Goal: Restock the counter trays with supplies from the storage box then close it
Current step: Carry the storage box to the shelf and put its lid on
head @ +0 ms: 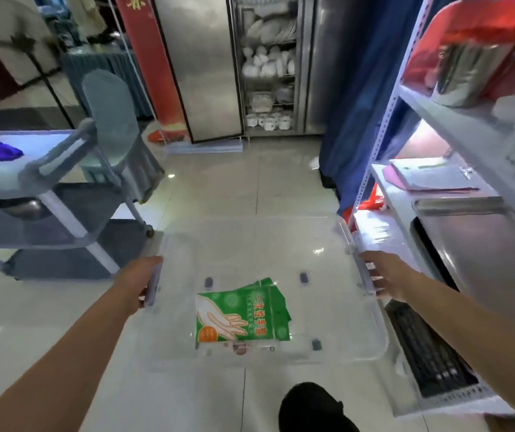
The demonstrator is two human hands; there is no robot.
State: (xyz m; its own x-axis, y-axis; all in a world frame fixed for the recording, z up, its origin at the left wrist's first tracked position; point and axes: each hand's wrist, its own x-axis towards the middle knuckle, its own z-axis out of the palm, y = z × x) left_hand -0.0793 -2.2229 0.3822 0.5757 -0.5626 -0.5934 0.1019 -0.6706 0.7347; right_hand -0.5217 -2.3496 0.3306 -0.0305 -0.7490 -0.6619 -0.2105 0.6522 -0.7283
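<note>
Head view looks down on a clear plastic storage box (328, 344), a wide rectangular tub with rounded corners, over a glossy pale tiled floor (47, 322). Whether it rests on the tiles or hangs just above them cannot be told. Its walls are see-through, so the tiles show through them. Small dark wheels (303, 278) sit near its bottom corners.

Left hand (143, 280) grasps the pale latch handle (153, 285) on the box's left short side, fingers curled round it. Right hand (382, 280) grasps the matching latch (368, 275) on the right side, fingers wrapped over the rim. Both forearms reach forward and are bare.

Inside the box, flat on the bottom, lies a green packet of disposable gloves (243, 313), shiny film printed with a hand drawing and an orange round badge; more green packets seem to lie under it.

To the left stands a grey plastic trolley (72, 219) with tubular posts and three flat tiers; a blue crumpled cloth (3, 152) lies on its top tier. To the right runs a white perforated metal shelf rack (384, 126), carrying papers and steel containers. A dark shoe (315, 406) shows at the bottom edge.
</note>
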